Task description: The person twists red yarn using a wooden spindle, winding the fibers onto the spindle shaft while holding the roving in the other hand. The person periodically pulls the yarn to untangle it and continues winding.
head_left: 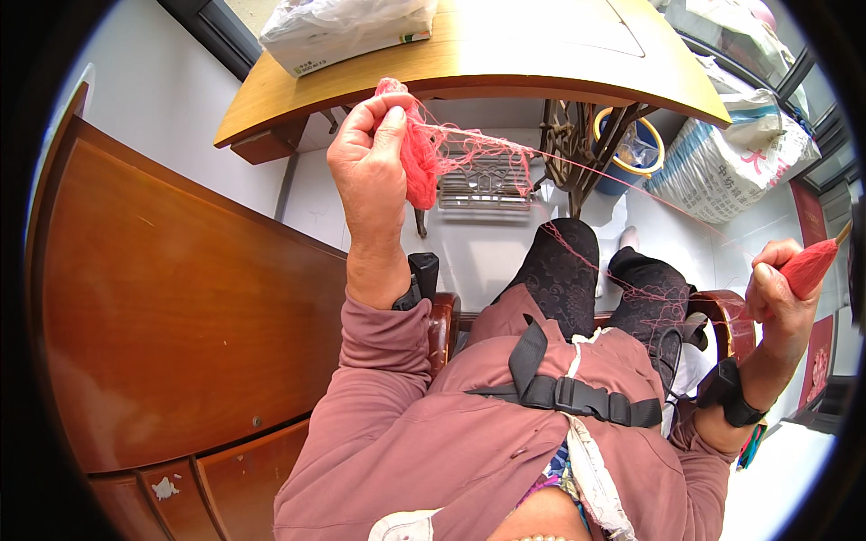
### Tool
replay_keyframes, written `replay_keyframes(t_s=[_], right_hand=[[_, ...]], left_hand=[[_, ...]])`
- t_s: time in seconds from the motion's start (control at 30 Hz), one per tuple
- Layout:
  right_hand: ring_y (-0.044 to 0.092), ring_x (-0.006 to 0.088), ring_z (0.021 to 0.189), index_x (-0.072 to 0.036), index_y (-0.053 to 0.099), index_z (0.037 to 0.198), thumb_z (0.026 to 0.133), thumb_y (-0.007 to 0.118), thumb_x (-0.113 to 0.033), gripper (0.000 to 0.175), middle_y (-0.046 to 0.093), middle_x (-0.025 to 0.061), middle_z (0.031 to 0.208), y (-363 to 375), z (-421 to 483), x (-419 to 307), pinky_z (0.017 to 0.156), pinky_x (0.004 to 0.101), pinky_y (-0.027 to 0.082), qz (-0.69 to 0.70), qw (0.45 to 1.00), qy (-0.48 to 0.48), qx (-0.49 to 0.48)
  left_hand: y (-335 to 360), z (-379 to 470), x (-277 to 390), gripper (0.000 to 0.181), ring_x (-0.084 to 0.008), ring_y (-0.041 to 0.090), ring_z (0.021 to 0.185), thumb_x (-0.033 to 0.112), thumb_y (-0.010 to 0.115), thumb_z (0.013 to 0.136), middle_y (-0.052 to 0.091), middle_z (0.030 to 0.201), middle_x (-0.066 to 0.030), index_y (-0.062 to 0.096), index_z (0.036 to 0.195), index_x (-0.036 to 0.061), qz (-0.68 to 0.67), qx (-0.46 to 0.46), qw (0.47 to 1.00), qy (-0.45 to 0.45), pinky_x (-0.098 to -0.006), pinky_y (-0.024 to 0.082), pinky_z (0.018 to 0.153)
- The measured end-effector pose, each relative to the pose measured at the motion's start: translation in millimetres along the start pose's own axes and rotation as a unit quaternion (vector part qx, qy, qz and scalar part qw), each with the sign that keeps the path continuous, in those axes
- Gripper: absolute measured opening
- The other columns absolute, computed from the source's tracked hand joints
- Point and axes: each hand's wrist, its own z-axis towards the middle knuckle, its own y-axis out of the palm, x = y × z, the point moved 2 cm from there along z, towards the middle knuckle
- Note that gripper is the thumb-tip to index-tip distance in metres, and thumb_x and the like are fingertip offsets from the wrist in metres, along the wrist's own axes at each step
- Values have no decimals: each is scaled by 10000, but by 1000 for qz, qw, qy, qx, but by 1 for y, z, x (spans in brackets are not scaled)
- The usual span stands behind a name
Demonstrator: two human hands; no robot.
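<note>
My left hand is raised in front of the table edge, closed on a bundle of pink-red yarn. Loose, tangled strands trail from the bundle to the right. Far to the right, my right hand grips a stick wound with a tapered cop of the same yarn. A thin taut thread runs between the two hands. Slack, kinked thread hangs below it and lies in a loose tangle over my right thigh.
A wooden table on an iron treadle base stands ahead, with a bag-covered carton on it. Beyond my right knee are a blue bucket and a white woven sack. A wooden cabinet stands close on my left.
</note>
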Motion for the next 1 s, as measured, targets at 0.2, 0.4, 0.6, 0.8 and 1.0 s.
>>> replay_keyframes(t_s=[0.2,0.4,0.6,0.8,1.0], right_hand=[[348,48,416,2,575,886,859,609,-90,102,442,-11,551,-8,0,-1,425,203,271,-26,997,-18,72],[361,52,444,34,599,965,892,601,-123,173,430,-13,566,-5,8,-15,472,201,302,-9,988,-46,148],[388,54,440,77,595,1067,931,578,-172,284,447,0,566,-12,24,-45,476,195,323,-69,984,-133,99],[438,61,445,44,617,1129,958,549,-209,313,458,8,578,-7,46,-73,478,193,360,-130,973,-192,0],[440,67,427,42,619,1075,931,563,-171,263,472,11,567,15,62,-88,451,202,365,-109,971,-212,-7]], left_hand=[[-1,-1,1,142,-159,622,1007,-38,581,901,668,1093,-135,683,998,-57,21,-43,999,-3,-264,498,889],[8,-6,4,101,-147,615,956,-25,688,817,664,1026,-104,730,908,-5,97,-195,976,26,-273,497,825],[28,-28,-1,151,-103,591,813,59,755,798,643,982,-87,705,900,-39,128,-375,917,-46,-236,495,694],[63,-60,-17,184,-154,627,713,111,705,847,670,993,-152,674,936,-47,98,-540,836,-8,-273,513,640],[77,-81,-10,222,-200,666,690,186,659,896,693,799,-129,675,969,-23,36,-629,776,-30,-299,521,634]])
